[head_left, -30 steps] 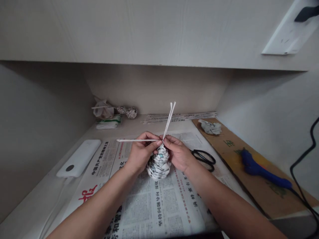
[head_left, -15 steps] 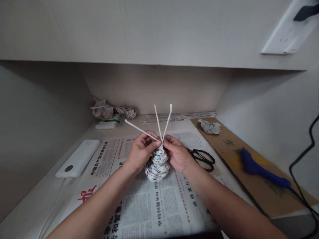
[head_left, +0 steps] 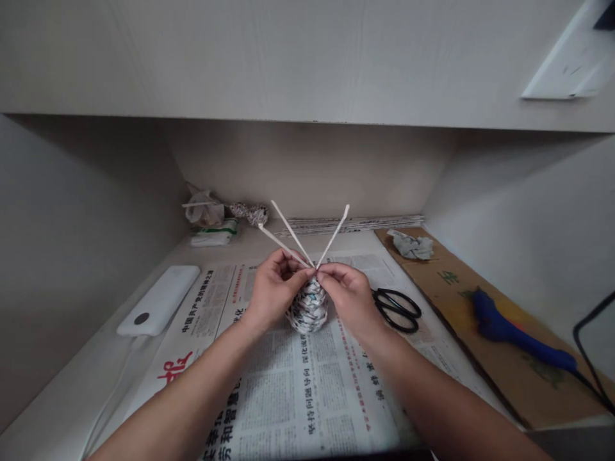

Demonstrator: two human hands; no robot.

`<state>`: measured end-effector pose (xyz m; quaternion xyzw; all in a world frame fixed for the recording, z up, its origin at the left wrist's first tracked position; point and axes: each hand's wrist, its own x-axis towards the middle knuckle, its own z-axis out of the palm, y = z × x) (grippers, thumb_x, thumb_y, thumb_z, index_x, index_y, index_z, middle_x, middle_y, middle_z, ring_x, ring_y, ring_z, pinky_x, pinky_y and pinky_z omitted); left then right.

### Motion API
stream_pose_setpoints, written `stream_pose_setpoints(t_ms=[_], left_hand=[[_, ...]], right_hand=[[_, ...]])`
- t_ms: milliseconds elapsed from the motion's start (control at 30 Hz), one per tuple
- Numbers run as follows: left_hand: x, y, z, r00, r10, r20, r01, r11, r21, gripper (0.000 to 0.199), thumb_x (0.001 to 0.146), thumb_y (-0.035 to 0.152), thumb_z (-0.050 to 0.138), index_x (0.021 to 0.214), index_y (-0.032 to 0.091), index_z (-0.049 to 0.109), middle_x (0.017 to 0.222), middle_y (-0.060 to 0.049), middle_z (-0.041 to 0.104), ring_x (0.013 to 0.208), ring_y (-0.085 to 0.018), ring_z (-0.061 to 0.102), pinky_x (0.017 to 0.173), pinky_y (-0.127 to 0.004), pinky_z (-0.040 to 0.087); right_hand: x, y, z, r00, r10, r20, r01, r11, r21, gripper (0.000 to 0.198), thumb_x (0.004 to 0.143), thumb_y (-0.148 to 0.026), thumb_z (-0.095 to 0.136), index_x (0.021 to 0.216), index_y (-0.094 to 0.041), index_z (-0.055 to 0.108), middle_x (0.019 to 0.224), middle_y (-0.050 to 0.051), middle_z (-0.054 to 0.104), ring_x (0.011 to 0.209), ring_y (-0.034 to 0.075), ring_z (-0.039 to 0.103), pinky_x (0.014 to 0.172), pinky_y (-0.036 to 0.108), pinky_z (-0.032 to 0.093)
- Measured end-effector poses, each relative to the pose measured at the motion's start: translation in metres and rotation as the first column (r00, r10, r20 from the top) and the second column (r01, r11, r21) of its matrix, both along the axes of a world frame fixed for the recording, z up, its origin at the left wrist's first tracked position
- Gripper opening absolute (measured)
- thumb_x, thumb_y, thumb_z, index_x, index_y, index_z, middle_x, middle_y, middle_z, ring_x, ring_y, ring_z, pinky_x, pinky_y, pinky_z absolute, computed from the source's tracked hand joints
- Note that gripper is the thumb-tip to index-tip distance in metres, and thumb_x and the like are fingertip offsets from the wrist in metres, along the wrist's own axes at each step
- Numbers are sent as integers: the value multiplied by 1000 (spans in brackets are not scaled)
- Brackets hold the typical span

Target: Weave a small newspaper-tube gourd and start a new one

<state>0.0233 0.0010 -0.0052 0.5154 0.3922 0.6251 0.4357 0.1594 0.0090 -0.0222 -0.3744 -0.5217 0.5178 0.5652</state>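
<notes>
Basically, the top of the woven paper piece (head_left: 308, 310) is hidden by fingertips; can't tell if its base touches the newspaper (head_left: 273, 397) or hangs just above. It's mid-tabletop (head_left: 358, 243), betw. both hands. L hand (head_left: 276, 288) pinches, thumb to fingers, at the top w/ the leftmost of three paper sticks (head_left: 335, 234); R hand (head_left: 350, 294) pinches the same spot from the other side. Exact grip under the fingers n/a. Scissors (head_left: 396, 310) show black handle loops only, blades hidden behind R hand. Socket plate (head_left: 569, 67) & black plug (head_left: 606, 18) cut off at upper R; newspaper runs off the bottom edge.

Edges: overhead panel (head_left: 288, 57) spans the top; side walls well apart from the hands. Gap betw. L hand & white power bank (head_left: 161, 301); scissors just beside R wrist. Cardboard (head_left: 500, 371) edge runs diagonally, R side.

Materials: piece = glossy plaited strips, rounded; sticks thin, stiff, fanned out. Blue glue gun (head_left: 519, 342), smooth plastic, & crumpled grey wad (head_left: 412, 245) on the cardboard. At back: bundle of thin paper rods (head_left: 355, 225), another woven piece (head_left: 252, 213), crinkly translucent bag (head_left: 205, 210).
</notes>
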Motion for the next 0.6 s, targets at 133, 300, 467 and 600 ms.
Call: stream_pose_setpoints(t_ms=[133,300,467,600], left_hand=[[-4,1,1,1000,-19,25,20,999,-31,24,65,20,79,79,16,60,71,1,63,66,-11,59,63,-21,47],[-7,2,1,998,-52,34,53,998,-42,21,68,19,78,79,16,61,70,1,62,65,-9,57,61,-19,46],[-6,3,-1,994,-79,79,85,993,-76,22,67,17,77,83,16,61,68,1,62,60,-8,56,56,-18,44],[-3,3,-3,990,-93,110,104,989,-107,21,65,17,78,77,15,61,67,1,63,59,-8,56,55,-18,44]], right_hand=[[2,-1,1,997,-33,74,26,995,99,11,76,-30,69,79,-20,70,76,1,67,69,16,59,67,28,47],[2,-2,1,998,-12,66,4,992,124,9,77,-29,69,82,-21,71,80,2,69,74,17,61,71,29,48],[1,0,0,1000,5,1,-5,989,148,8,76,-29,72,80,-22,70,80,2,70,75,17,62,72,30,49],[0,4,-5,996,10,-87,0,994,111,10,75,-28,74,75,-21,67,78,0,69,72,15,61,69,28,48]])
